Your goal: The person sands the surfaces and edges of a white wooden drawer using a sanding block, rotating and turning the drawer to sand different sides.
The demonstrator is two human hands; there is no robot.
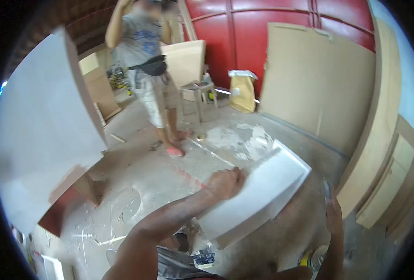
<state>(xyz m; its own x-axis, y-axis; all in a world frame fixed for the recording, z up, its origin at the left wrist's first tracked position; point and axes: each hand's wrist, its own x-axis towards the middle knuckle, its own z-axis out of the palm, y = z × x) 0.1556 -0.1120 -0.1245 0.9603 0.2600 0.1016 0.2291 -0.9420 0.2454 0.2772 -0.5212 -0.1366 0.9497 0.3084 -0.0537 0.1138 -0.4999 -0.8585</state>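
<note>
"Where do your hands stand?"

"My left hand (225,183), at the centre of the frame, is curled closed on the upper-left edge of a long white panel (258,193). My right hand (334,214), lower right, is closed around a thin grey tool (327,190) that points upward; blur hides its exact kind."

"And the panel itself?"

"Just right of centre, tilted, its long side running from lower left to upper right. My right hand is apart from it, to its right."

"Who else is in the shot?"

"A person (144,42) in a grey shirt, black waist pouch and pink footwear stands at upper left, facing my way, one arm raised."

"What surrounds you both?"

"A concrete floor (144,170) with white smears above the panel. At top centre, a stool (200,87) stands near a yellowish bag (242,95). A large brown sheet (316,88) leans against a red wall (249,44), upper right; a big pale board (43,135) fills the left side."
</note>
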